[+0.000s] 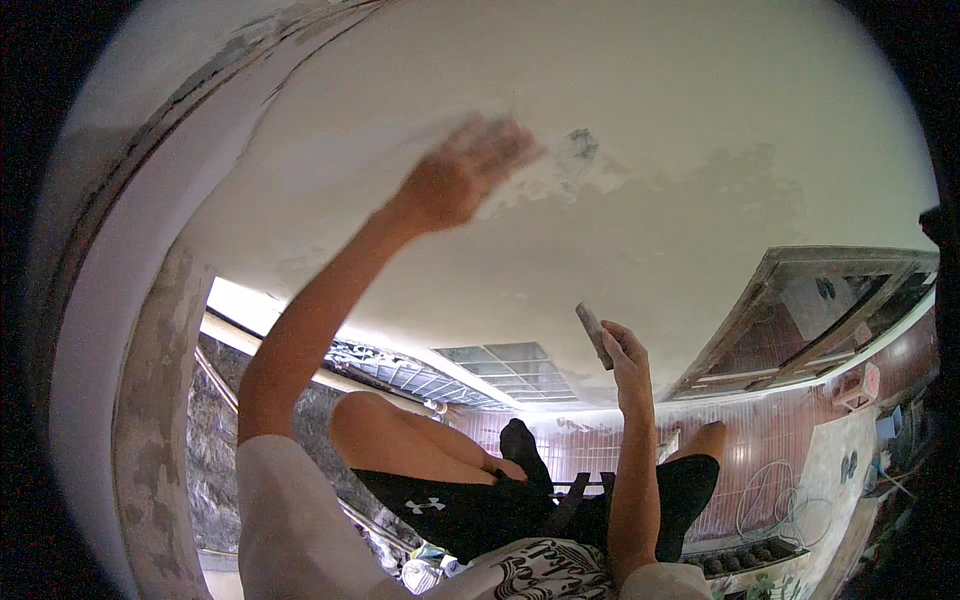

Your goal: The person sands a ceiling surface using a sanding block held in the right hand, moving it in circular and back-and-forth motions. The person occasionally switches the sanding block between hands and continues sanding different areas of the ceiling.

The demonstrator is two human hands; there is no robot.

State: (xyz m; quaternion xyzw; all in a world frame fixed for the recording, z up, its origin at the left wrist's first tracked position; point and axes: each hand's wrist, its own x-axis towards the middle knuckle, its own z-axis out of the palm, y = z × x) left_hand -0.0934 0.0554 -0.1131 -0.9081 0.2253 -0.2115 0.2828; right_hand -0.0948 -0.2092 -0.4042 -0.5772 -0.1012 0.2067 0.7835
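Note:
Before me spreads a pale plastered wall point(465, 285) with uneven grey patches. My left hand point(469, 176) is raised against it or just in front of it, blurred by motion. Whether its fingers hold anything cannot be made out. A small dark rough patch point(581, 146) marks the wall just to the right of those fingertips. Lower down, my right hand point(630, 356) grips a thin, flat, greyish block point(595, 336) between thumb and fingers. The block is tilted, its upper end pointing up and left; its exact kind is unclear.
At right is a dark-framed glass window or door point(817, 322). Far below lies a reddish tiled floor point(720, 510) with a coiled hose point(780, 495), a stool point(859, 388) and a planter trough point(742, 559). A stained pillar edge point(161, 420) rises at left; my bent legs point(420, 450) are beneath me.

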